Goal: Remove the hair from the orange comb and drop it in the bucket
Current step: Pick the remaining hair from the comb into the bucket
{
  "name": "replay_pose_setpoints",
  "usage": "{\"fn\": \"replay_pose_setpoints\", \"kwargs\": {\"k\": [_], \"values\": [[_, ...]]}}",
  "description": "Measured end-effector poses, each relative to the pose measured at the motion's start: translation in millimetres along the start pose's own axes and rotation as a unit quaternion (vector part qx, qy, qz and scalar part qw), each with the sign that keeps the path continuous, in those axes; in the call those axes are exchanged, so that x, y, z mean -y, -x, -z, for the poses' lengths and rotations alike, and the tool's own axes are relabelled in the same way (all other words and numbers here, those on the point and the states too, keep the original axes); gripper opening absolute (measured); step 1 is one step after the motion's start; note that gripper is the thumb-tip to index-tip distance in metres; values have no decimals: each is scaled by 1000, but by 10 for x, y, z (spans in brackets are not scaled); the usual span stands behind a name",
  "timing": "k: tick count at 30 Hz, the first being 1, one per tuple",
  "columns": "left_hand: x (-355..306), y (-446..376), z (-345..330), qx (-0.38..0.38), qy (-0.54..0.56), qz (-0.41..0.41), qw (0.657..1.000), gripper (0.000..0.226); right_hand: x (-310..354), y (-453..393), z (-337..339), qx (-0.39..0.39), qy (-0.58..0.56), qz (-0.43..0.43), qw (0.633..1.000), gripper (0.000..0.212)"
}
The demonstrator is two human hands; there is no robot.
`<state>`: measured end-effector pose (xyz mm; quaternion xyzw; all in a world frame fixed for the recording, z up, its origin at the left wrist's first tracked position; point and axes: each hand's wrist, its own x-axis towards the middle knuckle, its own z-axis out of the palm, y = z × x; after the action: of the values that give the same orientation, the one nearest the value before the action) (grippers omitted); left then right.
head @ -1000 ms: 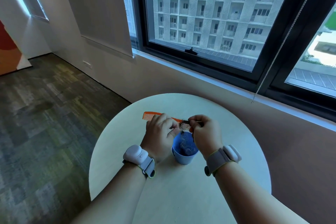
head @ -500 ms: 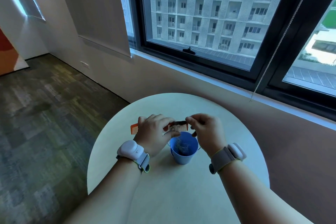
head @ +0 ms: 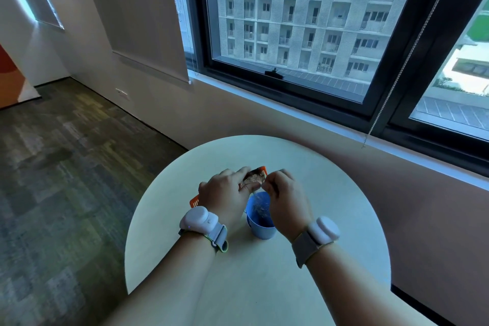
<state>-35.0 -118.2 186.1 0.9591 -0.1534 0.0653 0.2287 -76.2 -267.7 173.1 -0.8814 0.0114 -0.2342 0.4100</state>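
the left hand (head: 225, 197) holds the orange comb (head: 254, 177) by its middle, fingers wrapped round it, right above the blue bucket (head: 260, 222). i think that is so any loose hair falls straight in. the right hand (head: 284, 200) has its fingertips pinched together at the comb's teeth, pulling at the dark hair (head: 253, 174) stuck there. some hair already sits inside the bucket, which stands on the round surface (head: 330, 193) between both hands. more hair is left on the comb.

An office-like room: carpet tiles (head: 60, 167) on the floor, a round table (head: 304, 167) near large dark-framed windows (head: 291, 103) facing an apartment block (head: 304, 8).
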Motion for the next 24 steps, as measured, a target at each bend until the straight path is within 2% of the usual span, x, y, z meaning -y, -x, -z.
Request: {"fn": "replay_pose_setpoints", "kwargs": {"k": [6,9,12,14,17,20,22,24], "values": [[-70,40,-57,11,-6,42,999,47,45,32,-26,-20,4,48,999,21],[62,-96,-12,9,12,93,996,52,211,177,-39,38,-9,97,995,19],[221,-218,99,-4,20,104,994,51,308,310,-90,77,-26,125,989,14],[231,-237,124,-1,25,99,995,49,240,224,-74,55,-52,92,993,11],[165,-205,105,-1,43,49,998,50,141,79,-27,32,-74,-23,996,5],[66,-148,79,3,67,9,998,59,180,19,-14,60,-163,-116,978,30],[16,-103,76,0,74,-12,997,59,227,-38,-20,65,-222,-147,962,35],[-26,-61,67,-2,85,-34,996,60,238,-90,-25,70,-222,-164,959,40]]}}
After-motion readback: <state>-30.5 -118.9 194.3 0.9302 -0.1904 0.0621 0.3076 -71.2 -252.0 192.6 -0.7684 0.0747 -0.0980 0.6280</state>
